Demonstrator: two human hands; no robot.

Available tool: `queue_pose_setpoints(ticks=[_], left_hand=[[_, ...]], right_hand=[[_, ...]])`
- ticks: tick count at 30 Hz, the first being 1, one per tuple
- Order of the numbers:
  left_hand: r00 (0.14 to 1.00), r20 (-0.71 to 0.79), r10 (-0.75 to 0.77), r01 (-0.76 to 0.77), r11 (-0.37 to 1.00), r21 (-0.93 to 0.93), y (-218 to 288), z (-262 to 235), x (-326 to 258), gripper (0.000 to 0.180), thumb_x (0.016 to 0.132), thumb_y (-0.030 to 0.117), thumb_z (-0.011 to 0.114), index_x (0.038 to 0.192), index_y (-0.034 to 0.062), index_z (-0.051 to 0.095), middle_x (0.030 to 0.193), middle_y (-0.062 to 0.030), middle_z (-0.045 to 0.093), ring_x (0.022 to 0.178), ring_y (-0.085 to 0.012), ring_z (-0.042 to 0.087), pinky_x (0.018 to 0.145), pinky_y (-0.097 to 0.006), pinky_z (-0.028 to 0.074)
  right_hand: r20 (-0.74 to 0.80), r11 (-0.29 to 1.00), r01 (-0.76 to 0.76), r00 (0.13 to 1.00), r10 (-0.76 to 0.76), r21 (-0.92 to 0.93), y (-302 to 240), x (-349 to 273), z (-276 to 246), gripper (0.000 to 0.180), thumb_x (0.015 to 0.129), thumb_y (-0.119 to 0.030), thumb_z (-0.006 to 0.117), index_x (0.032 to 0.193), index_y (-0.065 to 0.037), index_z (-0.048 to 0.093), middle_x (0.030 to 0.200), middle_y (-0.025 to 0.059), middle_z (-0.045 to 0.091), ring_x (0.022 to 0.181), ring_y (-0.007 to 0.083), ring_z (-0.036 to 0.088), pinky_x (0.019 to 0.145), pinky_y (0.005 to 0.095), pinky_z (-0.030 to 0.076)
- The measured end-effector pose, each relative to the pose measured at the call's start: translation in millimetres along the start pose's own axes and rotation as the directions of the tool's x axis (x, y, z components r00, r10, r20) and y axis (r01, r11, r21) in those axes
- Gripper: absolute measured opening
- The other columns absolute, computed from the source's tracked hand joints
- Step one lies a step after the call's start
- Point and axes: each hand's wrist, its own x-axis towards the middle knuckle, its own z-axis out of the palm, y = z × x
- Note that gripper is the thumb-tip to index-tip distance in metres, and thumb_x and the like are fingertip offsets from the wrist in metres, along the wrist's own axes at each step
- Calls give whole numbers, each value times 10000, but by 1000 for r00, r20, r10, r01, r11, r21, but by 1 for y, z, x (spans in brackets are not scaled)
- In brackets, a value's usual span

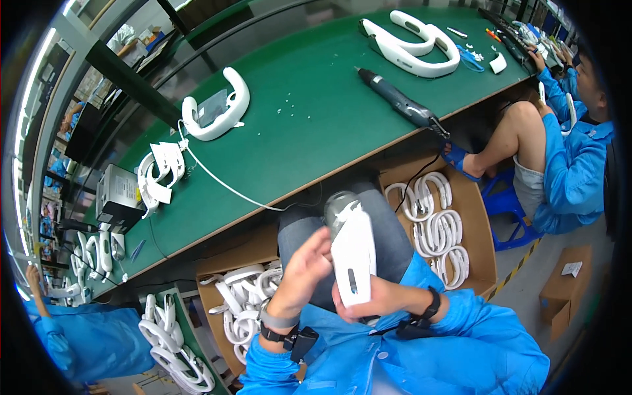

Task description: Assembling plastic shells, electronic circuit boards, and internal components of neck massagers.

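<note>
My right hand grips the lower end of a white plastic neck fan, held upright over my lap with a dark oblong slot facing up. My left hand is open beside its left edge, fingers pointing up toward it; whether the fingertips touch the casing I cannot tell. At the far end of the neck fan is a clear, shiny rounded piece, blurred and partly hidden.
On the green bench lie a dark electric screwdriver, a curved white neck fan and a white cable. Cardboard boxes of white neck fans flank my legs, one box at right. A co-worker sits at right, another at left.
</note>
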Motion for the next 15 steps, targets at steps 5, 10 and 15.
queue_pose_setpoints(ticks=[5,10,15], left_hand=[[964,-256,71,-182,878,-443,4,29,17,556,950,356,526,1427,118,368,968,-83,564,844,-231,594,802,-425,521],[953,-279,120,-226,894,-387,10,35,20,456,956,321,515,1354,125,411,896,-67,529,782,-203,575,744,-396,520],[946,-313,87,-204,908,-366,5,31,22,434,952,301,507,1336,121,412,891,-70,528,769,-205,566,726,-387,515]], right_hand=[[-41,989,-97,995,93,-108,-12,-5,3,271,971,-159,548,1163,21,482,825,92,662,729,165,648,676,296,532],[-152,1000,-9,988,7,-12,-2,-6,10,260,989,-174,489,1147,32,469,848,104,653,726,158,635,672,294,528],[-161,996,-2,987,-11,-85,5,-7,8,260,979,-162,477,1150,32,461,841,106,638,702,150,617,643,282,513]])
